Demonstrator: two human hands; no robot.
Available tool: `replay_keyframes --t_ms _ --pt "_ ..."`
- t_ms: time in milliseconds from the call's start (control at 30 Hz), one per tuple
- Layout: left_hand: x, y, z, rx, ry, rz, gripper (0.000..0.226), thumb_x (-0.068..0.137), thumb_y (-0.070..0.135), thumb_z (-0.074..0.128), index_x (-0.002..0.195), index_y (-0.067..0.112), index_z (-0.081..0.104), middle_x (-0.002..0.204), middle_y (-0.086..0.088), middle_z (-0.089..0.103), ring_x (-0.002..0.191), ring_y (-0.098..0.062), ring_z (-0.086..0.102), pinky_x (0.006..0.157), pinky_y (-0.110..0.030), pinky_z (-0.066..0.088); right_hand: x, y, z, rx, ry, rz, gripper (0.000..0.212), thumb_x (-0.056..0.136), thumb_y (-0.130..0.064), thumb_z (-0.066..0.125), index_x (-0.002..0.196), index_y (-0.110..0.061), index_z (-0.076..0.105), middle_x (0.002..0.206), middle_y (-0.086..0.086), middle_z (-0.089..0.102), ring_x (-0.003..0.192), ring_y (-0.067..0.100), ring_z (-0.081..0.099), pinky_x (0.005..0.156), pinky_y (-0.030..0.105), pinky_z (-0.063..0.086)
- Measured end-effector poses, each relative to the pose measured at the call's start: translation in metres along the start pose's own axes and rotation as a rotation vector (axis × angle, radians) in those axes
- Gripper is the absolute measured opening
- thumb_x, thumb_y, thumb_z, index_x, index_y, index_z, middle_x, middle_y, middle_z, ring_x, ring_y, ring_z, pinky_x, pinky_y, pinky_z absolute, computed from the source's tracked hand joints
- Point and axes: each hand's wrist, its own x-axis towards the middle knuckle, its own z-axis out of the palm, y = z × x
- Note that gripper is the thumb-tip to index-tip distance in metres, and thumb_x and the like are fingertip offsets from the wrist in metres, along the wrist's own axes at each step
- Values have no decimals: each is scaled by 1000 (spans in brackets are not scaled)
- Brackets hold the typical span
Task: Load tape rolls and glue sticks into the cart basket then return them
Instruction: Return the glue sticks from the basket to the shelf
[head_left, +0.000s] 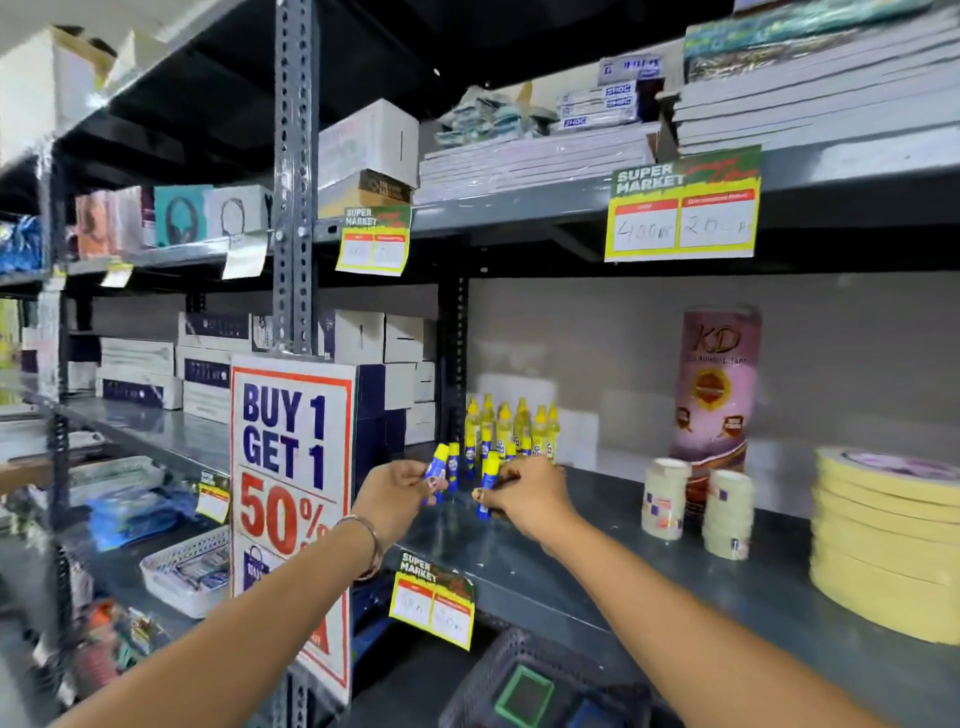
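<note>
Both hands reach over the grey shelf (597, 561). My left hand (395, 499) pinches a small blue glue stick with a yellow cap (435, 470), held tilted above the shelf. My right hand (530, 496) grips another blue glue stick (487, 491), upright, its base near the shelf. Behind them stands a cluster of several yellow-capped glue bottles (511, 426). To the right are two short stacks of clear tape rolls (665, 499) (727, 514) and a tall stack of wide cream tape rolls (888, 540). The dark cart basket (483, 691) sits below the shelf edge.
A pink KD tape tube (714, 395) stands behind the clear rolls. A "BUY 1 GET 1" sign (291, 493) hangs on the upright post at left. Yellow price tags (434, 597) hang from the shelf edges. Boxes and a white tray (182, 571) fill the left shelves.
</note>
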Motion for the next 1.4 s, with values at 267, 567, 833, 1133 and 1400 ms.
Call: replay_keyframes --t_ms 267,567,833,1133,1400 --pt "26 -19 2 264 155 38 21 73 12 78 68 20 60 66 -1 64 74 -19 60 58 -19 40 17 -1 23 -166 2 54 30 62 -21 90 69 -1 68 71 14 72 70 26 73 68 47 62" --pt "38 -26 -1 353 113 40 23 68 18 83 79 7 67 70 -4 68 67 -15 58 58 -20 43 23 -6 28 -287 -15 122 33 56 -22 92 60 -10 62 72 12 73 71 24 73 69 39 62" --pt "28 -21 -1 386 74 62 26 66 14 85 73 14 59 68 0 65 71 -16 59 69 -23 49 21 -4 31 -286 -4 156 37 55 -25 93 77 -5 71 80 10 73 79 22 70 66 31 59" --pt "-20 -15 0 359 144 217 62 74 2 77 127 14 48 112 7 60 106 -17 56 88 -14 49 3 1 15 -180 5 184 36 60 -24 91 80 -1 71 74 5 71 66 12 64 54 24 50" --pt "-40 12 -2 436 225 415 61 83 8 67 138 16 42 123 6 57 109 -14 56 98 -27 44 -4 6 3 -121 9 172 37 61 -28 90 80 -2 72 81 11 74 77 22 73 74 40 62"
